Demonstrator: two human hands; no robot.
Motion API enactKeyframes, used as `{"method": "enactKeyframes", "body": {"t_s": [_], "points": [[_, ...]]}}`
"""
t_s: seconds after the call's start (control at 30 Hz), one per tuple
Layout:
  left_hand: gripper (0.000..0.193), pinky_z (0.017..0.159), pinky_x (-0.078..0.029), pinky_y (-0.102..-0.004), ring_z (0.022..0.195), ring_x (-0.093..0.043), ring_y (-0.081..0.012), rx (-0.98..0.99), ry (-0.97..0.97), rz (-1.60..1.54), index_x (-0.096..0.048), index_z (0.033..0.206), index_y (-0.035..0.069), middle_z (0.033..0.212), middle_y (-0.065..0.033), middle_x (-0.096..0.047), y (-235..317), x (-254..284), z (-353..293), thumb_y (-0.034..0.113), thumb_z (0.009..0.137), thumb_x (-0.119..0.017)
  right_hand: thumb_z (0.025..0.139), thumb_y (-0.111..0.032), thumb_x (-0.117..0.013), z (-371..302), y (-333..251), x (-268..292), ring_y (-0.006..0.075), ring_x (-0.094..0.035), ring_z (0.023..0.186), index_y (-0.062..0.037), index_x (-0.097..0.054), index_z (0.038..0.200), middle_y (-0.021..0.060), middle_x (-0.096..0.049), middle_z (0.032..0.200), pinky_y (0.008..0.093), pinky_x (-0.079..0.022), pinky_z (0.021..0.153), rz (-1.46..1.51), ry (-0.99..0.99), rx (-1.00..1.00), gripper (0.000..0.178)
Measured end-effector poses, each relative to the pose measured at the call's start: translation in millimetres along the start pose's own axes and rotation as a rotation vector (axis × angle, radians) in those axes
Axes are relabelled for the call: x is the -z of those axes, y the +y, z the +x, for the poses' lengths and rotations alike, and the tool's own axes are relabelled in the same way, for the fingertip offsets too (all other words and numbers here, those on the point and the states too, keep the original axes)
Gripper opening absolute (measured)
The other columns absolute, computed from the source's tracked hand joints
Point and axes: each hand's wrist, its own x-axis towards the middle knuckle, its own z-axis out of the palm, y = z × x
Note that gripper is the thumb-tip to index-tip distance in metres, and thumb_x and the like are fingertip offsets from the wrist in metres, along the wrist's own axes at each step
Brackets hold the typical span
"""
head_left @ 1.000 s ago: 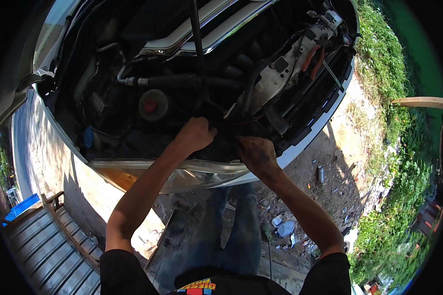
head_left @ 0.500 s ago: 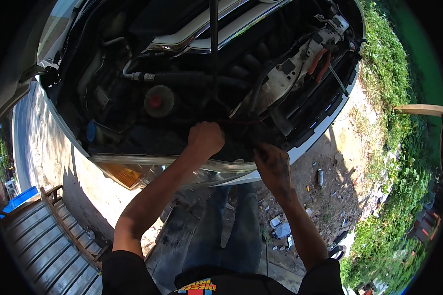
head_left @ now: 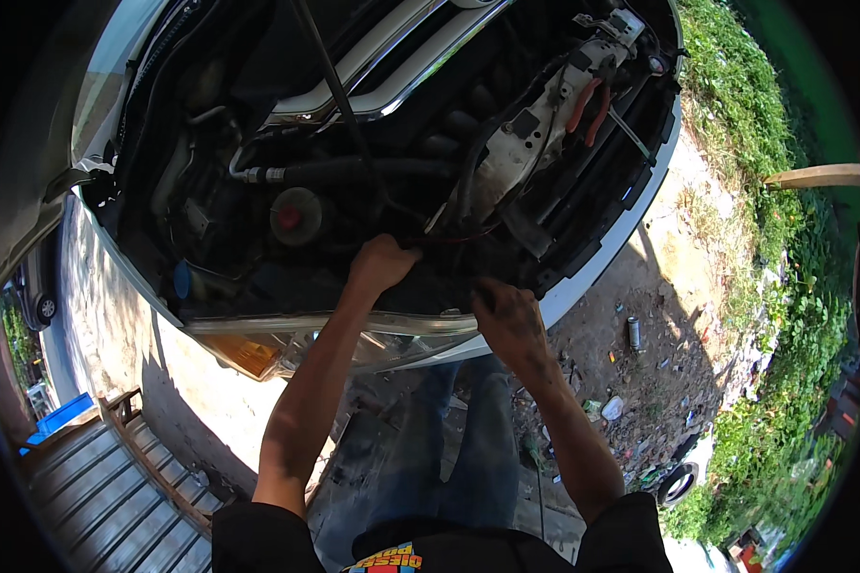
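Note:
Under the raised hood of a white car, both my hands are in the front of the engine bay, behind the headlight (head_left: pixel 420 327). My left hand (head_left: pixel 382 265) is closed above the headlight's rear edge, its fingertips beside a thin reddish wire (head_left: pixel 449 239); whatever they pinch is hidden. My right hand (head_left: pixel 509 320), darkly smudged, bends over the headlight's right end. Its fingers are curled into the shadow, and I cannot make out what they grip. Left of my left hand stands a round reservoir (head_left: pixel 296 218) with a red cap.
Red-handled pliers (head_left: pixel 592 113) lie on the pale front panel (head_left: pixel 521 153) at the right. A dark rod (head_left: pixel 339 91) rises from the bay. A blue cap (head_left: pixel 182 279) sits at the left. A slatted bench (head_left: pixel 115 487) stands lower left; a can (head_left: pixel 634 332) lies on littered ground.
The whole view has shifted, so the car appears a little further left. Both hands stay at nearly the same spots by the headlight, the left one turned slightly with its fingertips more to the right.

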Motion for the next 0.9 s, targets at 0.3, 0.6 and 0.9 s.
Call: {"method": "enactKeyframes", "body": {"t_s": [0.3,0.6,0.9], "points": [[0.044,0.082,-0.053,-0.0372,0.088,-0.073,-0.0296,0.113,-0.133,-0.313,-0.073,0.098,-0.012,0.095,-0.024,-0.074,-5,3,15,0.025,0.076,-0.081,0.096,-0.005,-0.063,-30,34,67,0.0139,-0.062,0.076,-0.0078,-0.074,0.115,0.0071,-0.065,0.087,0.0297,-0.05,0.071,0.221,0.669,-0.24,0.022],[0.053,0.09,-0.051,-0.0423,0.102,-0.07,-0.0397,-0.078,0.047,-0.148,-0.072,0.103,-0.009,0.101,-0.0319,-0.071,-38,-18,33,0.033,0.074,-0.082,0.088,-0.027,-0.074,141,54,197,0.0396,-0.062,0.11,-0.0105,-0.06,0.132,0.0183,-0.061,0.115,0.0499,-0.051,0.095,-0.362,0.833,0.254,0.049],[0.055,0.093,-0.05,-0.0455,0.109,-0.068,-0.0409,0.073,0.007,-0.028,-0.073,0.108,-0.002,0.111,-0.0276,-0.071,-19,-9,16,0.042,0.077,-0.08,0.083,-0.045,-0.075,215,7,157,0.0481,-0.06,0.119,0.0073,-0.04,0.138,0.0317,-0.055,0.128,0.0475,-0.058,0.089,-0.413,0.415,-0.133,0.083]]}}
